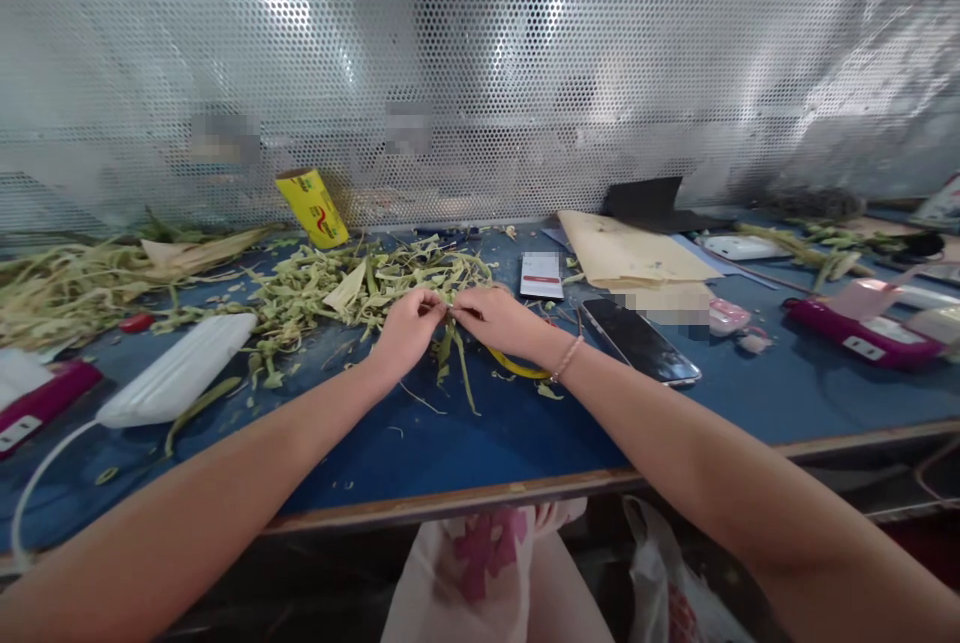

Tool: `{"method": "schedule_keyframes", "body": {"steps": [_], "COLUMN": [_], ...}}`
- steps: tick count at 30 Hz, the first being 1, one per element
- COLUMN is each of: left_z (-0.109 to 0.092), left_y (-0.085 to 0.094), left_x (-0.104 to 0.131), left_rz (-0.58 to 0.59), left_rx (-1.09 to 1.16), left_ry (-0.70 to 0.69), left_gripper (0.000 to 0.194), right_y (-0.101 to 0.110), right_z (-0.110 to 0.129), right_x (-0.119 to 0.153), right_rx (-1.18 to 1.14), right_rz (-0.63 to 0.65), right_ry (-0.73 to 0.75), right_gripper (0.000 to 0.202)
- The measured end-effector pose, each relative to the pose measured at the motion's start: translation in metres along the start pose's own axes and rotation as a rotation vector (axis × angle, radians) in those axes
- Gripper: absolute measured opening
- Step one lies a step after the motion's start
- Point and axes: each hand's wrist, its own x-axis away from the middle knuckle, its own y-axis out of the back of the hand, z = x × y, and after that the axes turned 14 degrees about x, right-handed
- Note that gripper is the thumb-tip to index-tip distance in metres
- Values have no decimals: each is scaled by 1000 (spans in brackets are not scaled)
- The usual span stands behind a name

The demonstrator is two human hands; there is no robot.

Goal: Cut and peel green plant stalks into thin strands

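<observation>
Close together over the blue table [480,448], my left hand [409,328] and my right hand [499,318] pinch a green plant piece [444,355] between their fingertips. Thin green strands hang down from it below the fingers. Behind and to the left of my hands spreads a pile of pale green plant pieces [300,293]. A yellow curved object [517,365] lies under my right wrist, partly hidden by it. My right wrist wears a beaded bracelet.
A white device [180,368] with a cable lies left. A phone [637,338], a smaller lit screen [541,275], brown paper [634,253] and a magenta box [862,331] are right. A yellow package [313,208] stands before the perforated metal panel [480,73].
</observation>
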Motion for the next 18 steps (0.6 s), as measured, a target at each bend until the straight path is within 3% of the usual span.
{"method": "schedule_keyframes", "body": {"steps": [14, 18], "left_z": [11, 13], "left_y": [-7, -9], "left_x": [-6, -6], "left_rz": [-101, -111], "left_rx": [363, 296], "left_ry": [184, 152], "left_gripper": [9, 8], "right_y": [4, 5], "right_z": [5, 3], "right_x": [-2, -2], "right_rx": [-23, -39], "right_rz": [162, 205], "right_ry": [6, 59], "right_gripper": [21, 23]}}
